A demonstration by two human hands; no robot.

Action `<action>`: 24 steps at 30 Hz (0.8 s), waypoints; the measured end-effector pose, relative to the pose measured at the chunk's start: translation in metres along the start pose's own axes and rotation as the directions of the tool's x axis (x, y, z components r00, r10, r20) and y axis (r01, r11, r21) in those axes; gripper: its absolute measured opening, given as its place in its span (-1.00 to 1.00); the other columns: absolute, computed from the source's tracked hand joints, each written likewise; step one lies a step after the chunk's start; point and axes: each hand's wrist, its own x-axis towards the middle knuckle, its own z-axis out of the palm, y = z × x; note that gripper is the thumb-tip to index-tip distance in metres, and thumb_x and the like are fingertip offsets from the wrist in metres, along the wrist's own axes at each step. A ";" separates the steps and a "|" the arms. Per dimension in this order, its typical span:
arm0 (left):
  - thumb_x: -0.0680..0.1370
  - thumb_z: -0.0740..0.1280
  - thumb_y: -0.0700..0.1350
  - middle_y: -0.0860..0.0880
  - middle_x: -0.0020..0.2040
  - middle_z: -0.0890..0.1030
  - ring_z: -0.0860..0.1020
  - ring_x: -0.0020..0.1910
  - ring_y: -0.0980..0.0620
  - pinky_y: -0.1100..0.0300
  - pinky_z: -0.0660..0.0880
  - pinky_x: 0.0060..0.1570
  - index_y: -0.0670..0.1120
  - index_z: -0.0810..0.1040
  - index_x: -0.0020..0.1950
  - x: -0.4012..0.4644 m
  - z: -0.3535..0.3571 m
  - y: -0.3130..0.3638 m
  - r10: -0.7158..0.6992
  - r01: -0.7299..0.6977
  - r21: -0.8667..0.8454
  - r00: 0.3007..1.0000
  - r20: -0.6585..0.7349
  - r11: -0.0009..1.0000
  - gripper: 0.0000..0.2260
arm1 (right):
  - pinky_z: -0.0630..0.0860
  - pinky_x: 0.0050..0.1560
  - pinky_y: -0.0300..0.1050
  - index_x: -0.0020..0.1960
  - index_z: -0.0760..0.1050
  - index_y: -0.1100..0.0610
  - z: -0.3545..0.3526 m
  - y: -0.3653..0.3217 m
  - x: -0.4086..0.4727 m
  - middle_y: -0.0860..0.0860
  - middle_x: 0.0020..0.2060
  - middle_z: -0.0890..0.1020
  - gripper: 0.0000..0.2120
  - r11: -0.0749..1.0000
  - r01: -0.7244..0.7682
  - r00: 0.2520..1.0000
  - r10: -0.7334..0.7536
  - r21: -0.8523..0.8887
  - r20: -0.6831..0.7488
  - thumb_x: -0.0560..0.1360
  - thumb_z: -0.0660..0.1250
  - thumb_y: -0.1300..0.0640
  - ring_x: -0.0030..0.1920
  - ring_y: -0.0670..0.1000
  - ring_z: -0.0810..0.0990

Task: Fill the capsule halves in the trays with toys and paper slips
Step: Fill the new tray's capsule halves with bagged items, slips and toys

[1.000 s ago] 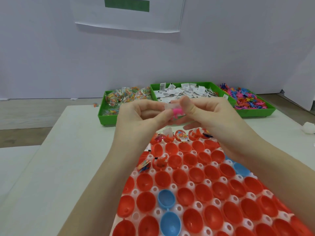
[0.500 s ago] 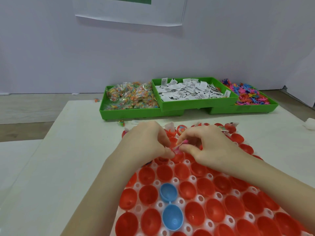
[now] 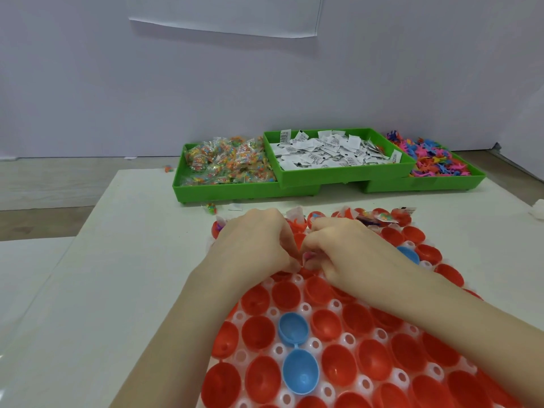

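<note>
A white tray (image 3: 347, 338) holds several open red capsule halves (image 3: 287, 294) and a few blue ones (image 3: 300, 371). My left hand (image 3: 253, 242) and my right hand (image 3: 344, 248) meet over a red half in the tray's upper rows, fingers curled down together. Between the fingertips a small pink toy with a paper slip (image 3: 309, 257) is pinched; most of it is hidden. The far row of halves (image 3: 379, 216) holds toys and slips.
Three green bins stand at the back: wrapped colourful toys (image 3: 223, 163) on the left, paper slips (image 3: 329, 151) in the middle, loose pink and blue toys (image 3: 432, 160) on the right. A stray toy packet (image 3: 210, 208) lies before them. White crumpled paper (image 3: 537, 209) sits at the right edge.
Both hands came down from chest height to the tray with the pink toy and slip, and now press it into a red half.
</note>
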 end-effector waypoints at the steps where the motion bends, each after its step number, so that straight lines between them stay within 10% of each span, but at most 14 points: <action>1: 0.34 0.48 -0.02 0.05 -0.23 0.61 0.50 -0.20 0.05 0.20 0.36 -0.24 0.06 0.67 -0.17 0.000 0.000 0.000 0.002 -0.002 0.005 1.000 -0.003 1.000 -0.91 | 0.42 -0.13 -0.09 -0.12 0.61 0.12 0.001 0.000 0.001 -0.02 -0.18 0.56 -0.90 1.000 -0.013 1.000 0.013 -0.004 -0.017 0.41 0.33 0.23 -0.11 0.02 0.52; 8: 0.38 0.44 0.02 0.07 -0.23 0.53 0.53 -0.12 0.02 0.23 0.30 -0.24 0.09 0.67 -0.11 -0.001 0.002 0.003 0.031 -0.028 0.089 0.999 -0.030 0.996 -0.88 | 0.38 -0.35 -0.49 -0.23 0.68 0.13 -0.008 0.009 0.006 -0.21 -0.40 0.62 -0.89 0.913 -0.158 0.987 0.155 0.377 0.040 0.26 0.53 0.27 -0.43 -0.33 0.51; 19: 0.44 0.32 0.05 0.07 -0.19 0.47 0.50 0.00 0.07 0.21 0.18 -0.17 0.14 0.62 0.00 -0.007 0.005 0.008 0.083 -0.050 0.360 0.994 -0.076 0.932 -0.83 | 0.30 -0.22 -0.13 0.00 0.57 -0.02 -0.017 -0.005 0.007 -0.04 -0.07 0.57 -0.79 0.997 -0.007 0.999 0.010 -0.076 0.032 0.40 0.33 0.16 0.03 0.06 0.51; 24: 0.30 0.37 0.26 0.20 -0.21 0.46 0.47 -0.15 0.21 0.31 0.32 -0.18 0.17 0.59 -0.07 -0.010 -0.006 -0.001 0.084 -0.064 0.163 0.990 -0.117 0.984 -0.71 | 0.47 -0.23 -0.22 -0.10 0.61 -0.10 -0.055 0.027 0.001 -0.23 -0.35 0.60 -0.81 0.956 -0.099 0.990 0.123 0.276 -0.070 0.28 0.46 -0.05 -0.29 -0.22 0.52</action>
